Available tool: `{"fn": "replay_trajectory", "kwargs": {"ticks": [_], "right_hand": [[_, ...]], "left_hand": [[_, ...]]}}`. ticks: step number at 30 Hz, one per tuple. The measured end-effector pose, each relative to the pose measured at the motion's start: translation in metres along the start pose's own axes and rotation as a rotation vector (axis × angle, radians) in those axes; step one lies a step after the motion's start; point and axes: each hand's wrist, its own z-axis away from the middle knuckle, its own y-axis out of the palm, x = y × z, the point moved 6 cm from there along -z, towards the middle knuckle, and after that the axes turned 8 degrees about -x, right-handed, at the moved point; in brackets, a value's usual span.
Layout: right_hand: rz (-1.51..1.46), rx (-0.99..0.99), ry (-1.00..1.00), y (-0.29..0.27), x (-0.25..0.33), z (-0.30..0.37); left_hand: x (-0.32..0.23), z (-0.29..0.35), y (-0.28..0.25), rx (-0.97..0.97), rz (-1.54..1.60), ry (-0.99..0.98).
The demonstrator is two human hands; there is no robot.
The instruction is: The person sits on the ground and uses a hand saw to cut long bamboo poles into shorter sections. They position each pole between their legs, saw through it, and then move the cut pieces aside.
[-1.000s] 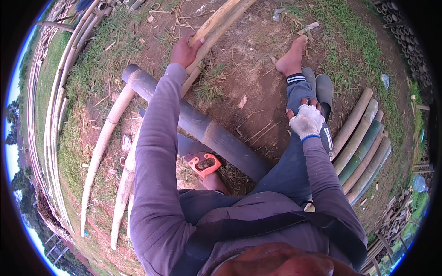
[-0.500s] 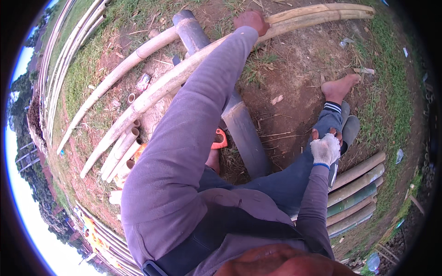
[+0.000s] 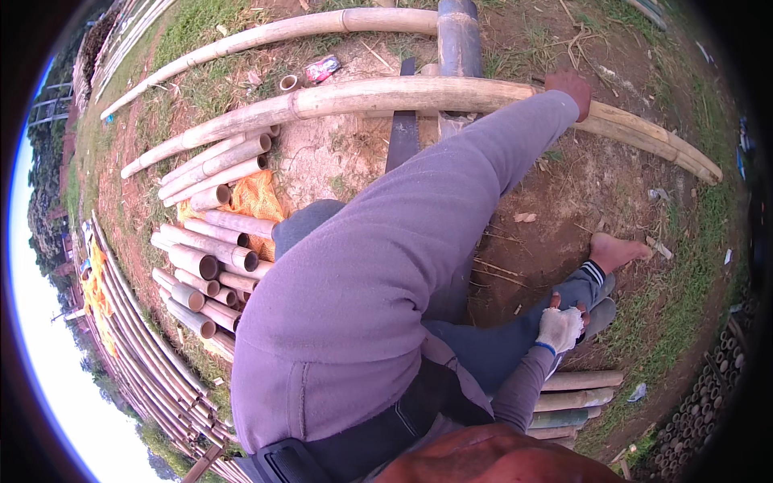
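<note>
My left arm stretches across the view, and my bare left hand [image 3: 570, 92] is closed around a long pale bamboo pole [image 3: 386, 94]. Part of its grip is hidden from above. Under this pole runs a thick dark grey bamboo log [image 3: 460, 44], crossing it just left of the hand. A dark saw blade [image 3: 404, 129] shows beneath the pole; my sleeve covers its other end. My right hand [image 3: 559, 326], in a white glove with bare fingertips, rests on my lower right leg [image 3: 573, 291], fingers apart and holding nothing.
Another bamboo pole [image 3: 266, 44] reaches the log farther off. At left, several cut bamboo lengths [image 3: 193, 262] are piled by an orange sack [image 3: 256, 197]. More cut pieces [image 3: 576, 398] lie beside my right leg. My bare right foot [image 3: 616, 251] rests on the soil.
My view has turned, so poles and log appear shifted right and more of the left pile shows. My left hand remains on the pole. The saw's orange handle is now hidden.
</note>
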Motion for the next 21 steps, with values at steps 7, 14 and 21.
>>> {"fn": "replay_trajectory", "kwargs": {"ticks": [7, 14, 21], "right_hand": [[-0.021, -0.145, -0.122, -0.013, 0.018, -0.002], [-0.063, -0.057, 0.017, -0.021, 0.015, 0.001], [-0.736, -0.080, -0.903, -0.049, 0.147, 0.094]], "left_hand": [[0.023, -0.077, 0.026, 0.219, -0.297, 0.275], [0.028, -0.108, 0.059, 0.268, -0.353, 0.588], [0.042, -0.106, 0.064, 0.211, -0.291, 0.613]]}}
